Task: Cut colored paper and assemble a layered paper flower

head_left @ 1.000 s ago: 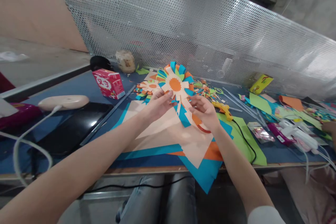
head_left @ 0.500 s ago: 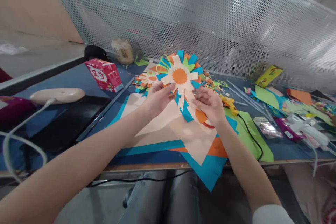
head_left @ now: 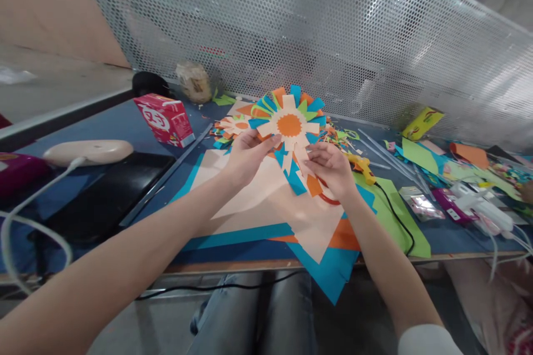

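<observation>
Both hands hold up a paper flower (head_left: pixel 288 125) with an orange centre, peach petals, and blue, orange and green strips around the rim. My left hand (head_left: pixel 249 156) pinches its lower left edge between thumb and fingers. On the lower right, my right hand (head_left: pixel 333 169) is closed on the hanging peach, blue and orange paper strips below the flower. Under the hands lie large peach sheets (head_left: pixel 241 188) over blue paper (head_left: pixel 328 277). A second paper flower (head_left: pixel 234 126) rests behind my left hand. Close to my right hand is a yellow glue gun (head_left: pixel 361 167) with a black cord.
A red box (head_left: pixel 164 120) and a black tablet-like slab (head_left: pixel 104 199) are on the left, with a white power strip (head_left: pixel 88 152). Green paper (head_left: pixel 403 222), a yellow box (head_left: pixel 422 123) and paper scraps lie right. A perforated metal panel (head_left: pixel 291 22) closes the back.
The flower has tipped slightly and shifted a little right and down in the view. Both hands keep their hold on it.
</observation>
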Tool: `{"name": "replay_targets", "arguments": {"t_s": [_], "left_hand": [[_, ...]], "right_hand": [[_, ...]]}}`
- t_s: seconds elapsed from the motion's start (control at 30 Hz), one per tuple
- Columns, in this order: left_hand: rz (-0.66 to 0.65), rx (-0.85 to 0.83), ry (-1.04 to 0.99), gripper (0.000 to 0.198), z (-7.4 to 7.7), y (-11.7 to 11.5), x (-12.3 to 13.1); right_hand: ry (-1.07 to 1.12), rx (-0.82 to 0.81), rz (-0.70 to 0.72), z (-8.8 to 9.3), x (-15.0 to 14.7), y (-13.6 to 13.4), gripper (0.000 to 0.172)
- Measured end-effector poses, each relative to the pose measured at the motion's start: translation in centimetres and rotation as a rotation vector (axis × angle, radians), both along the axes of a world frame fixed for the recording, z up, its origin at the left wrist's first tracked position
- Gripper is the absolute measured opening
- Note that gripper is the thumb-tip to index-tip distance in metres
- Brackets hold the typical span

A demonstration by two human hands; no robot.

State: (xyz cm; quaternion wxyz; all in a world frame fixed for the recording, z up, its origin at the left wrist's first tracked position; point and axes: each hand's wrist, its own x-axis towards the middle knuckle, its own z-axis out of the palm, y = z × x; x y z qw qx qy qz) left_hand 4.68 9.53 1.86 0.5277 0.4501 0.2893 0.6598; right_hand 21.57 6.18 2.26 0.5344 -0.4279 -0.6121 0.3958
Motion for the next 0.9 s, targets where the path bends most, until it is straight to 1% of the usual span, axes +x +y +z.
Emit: {"name": "replay_targets", "arguments": {"t_s": [0.03, 0.1, 0.17, 0.2, 0.23, 0.3, 0.37, 0.4, 0.43, 0.5, 0.6, 0.8, 0.9], "left_hand": [[0.035, 0.062, 0.054, 0.024, 0.2, -0.2, -0.3], [0.089, 0.278, 0.221, 0.017, 0.7, -0.6, -1.1], [0.076, 0.543, 0.477, 0.007, 1.2, -1.1, -2.0], [0.042, 0.625, 0.619, 0.003, 1.4, -1.4, -2.3], [0.0, 0.675, 0.734, 0.004, 1.6, -1.6, -2.6], [-0.11, 0.688, 0.858, 0.007, 1.9, -1.9, -2.7], [-0.211, 0.654, 0.897, 0.006, 2.0, -2.1, -2.5], [-0.246, 0.64, 0.904, 0.006, 2.1, -2.2, -2.4], [-0.266, 0.63, 0.91, 0.009, 2.1, -2.2, -2.3], [-0.279, 0.636, 0.919, 0.013, 2.1, -2.1, -2.1], [-0.297, 0.646, 0.93, 0.015, 1.7, -1.9, -2.0], [-0.348, 0.514, 0.746, 0.015, 0.8, -1.5, -1.9], [-0.372, 0.552, 0.806, 0.014, 0.7, -1.4, -1.7]], "right_hand": [[-0.001, 0.018, -0.029, -0.1, 0.1, 0.1, 0.032], [0.025, 0.069, -0.113, -0.2, 0.5, 0.4, 0.028], [0.085, 0.095, -0.195, -0.1, 1.0, 0.6, 0.025], [0.125, 0.082, -0.217, 0.1, 1.3, 0.6, 0.024], [0.167, 0.045, -0.209, 0.3, 1.6, 0.6, 0.024], [0.233, -0.072, -0.098, 0.8, 2.0, 0.4, 0.029], [0.241, -0.172, 0.049, 1.2, 2.3, 0.2, 0.035], [0.222, -0.192, 0.092, 1.3, 2.3, 0.1, 0.036], [0.198, -0.195, 0.102, 1.4, 2.2, 0.0, 0.035], [0.169, -0.191, 0.068, 1.2, 2.0, -0.1, 0.036], [0.162, -0.238, 0.056, 0.8, 1.7, 0.0, 0.038], [0.074, -0.265, 0.06, 0.2, 1.5, 0.1, 0.04], [0.024, -0.25, 0.046, 0.2, 1.5, 0.1, 0.037]]}}
